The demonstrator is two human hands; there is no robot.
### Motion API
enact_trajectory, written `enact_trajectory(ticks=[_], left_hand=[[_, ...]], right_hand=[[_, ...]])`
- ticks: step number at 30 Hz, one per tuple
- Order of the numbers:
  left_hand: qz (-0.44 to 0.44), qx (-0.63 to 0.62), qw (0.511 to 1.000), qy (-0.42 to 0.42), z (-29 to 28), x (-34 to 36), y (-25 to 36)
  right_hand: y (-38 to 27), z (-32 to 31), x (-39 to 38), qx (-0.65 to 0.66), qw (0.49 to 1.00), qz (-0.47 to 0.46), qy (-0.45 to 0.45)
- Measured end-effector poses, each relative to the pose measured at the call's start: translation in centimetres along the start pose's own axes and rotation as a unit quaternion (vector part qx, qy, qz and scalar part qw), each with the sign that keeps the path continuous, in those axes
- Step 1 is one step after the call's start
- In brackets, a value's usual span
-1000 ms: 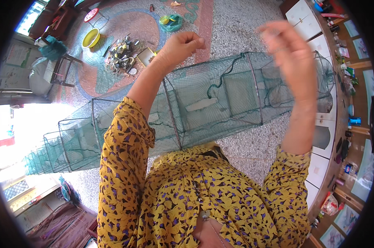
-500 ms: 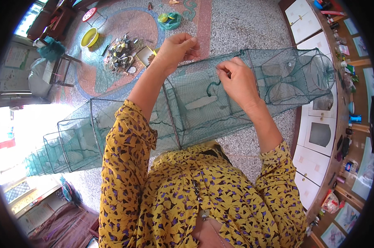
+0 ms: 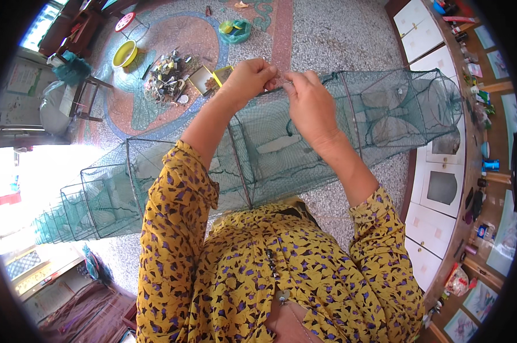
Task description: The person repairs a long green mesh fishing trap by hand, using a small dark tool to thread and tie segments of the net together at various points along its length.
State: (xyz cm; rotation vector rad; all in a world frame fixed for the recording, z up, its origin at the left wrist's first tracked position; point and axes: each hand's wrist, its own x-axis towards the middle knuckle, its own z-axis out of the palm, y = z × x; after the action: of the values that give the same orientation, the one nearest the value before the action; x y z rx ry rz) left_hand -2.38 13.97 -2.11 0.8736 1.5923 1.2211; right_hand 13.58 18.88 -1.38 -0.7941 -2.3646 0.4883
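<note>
Two sets of fingertips now nearly meet above the far edge of the net [image 3: 270, 166], thumbs drawn against forefingers in a pinch on each side. Blur and small scale hide the gap, so we cannot tell whether a thin strand runs between them or whether they touch the mesh. Our left hand [image 3: 248, 82] sits a little lower over that edge than it did; our right hand [image 3: 314, 111] has made the bigger change, coming in from over the net's right part to just beside the left. For the work in hand, we judge this brings both pinches to bear on one spot, rather than one hand waiting on the other.

The net itself has stayed put, stretched crosswise before our body, its dark bars [image 3: 240, 166] keeping it spread. A green cord [image 3: 290, 128] shows on it, partly behind our right hand. Beyond the net, to the left, lie a heaped pile [image 3: 168, 77], an open box [image 3: 201, 79] and a yellow bowl [image 3: 125, 53]; a green bag [image 3: 235, 30] rests farther past its middle. White cupboards [image 3: 427, 222] stand by the net's right end.
</note>
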Motion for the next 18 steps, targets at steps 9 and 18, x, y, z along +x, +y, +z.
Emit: enact_trajectory(ticks=[9,18], left_hand=[[0.150,-0.095,0.983,0.037,0.4,-1.1,0.6],[0.115,-0.022,0.993,0.028,0.3,-0.9,0.1]], right_hand=[[0.0,-1.0,2.6,0.074,0.992,0.052,-0.088],[-2.7,-10.9,8.4,0.366,0.918,-0.051,0.145]])
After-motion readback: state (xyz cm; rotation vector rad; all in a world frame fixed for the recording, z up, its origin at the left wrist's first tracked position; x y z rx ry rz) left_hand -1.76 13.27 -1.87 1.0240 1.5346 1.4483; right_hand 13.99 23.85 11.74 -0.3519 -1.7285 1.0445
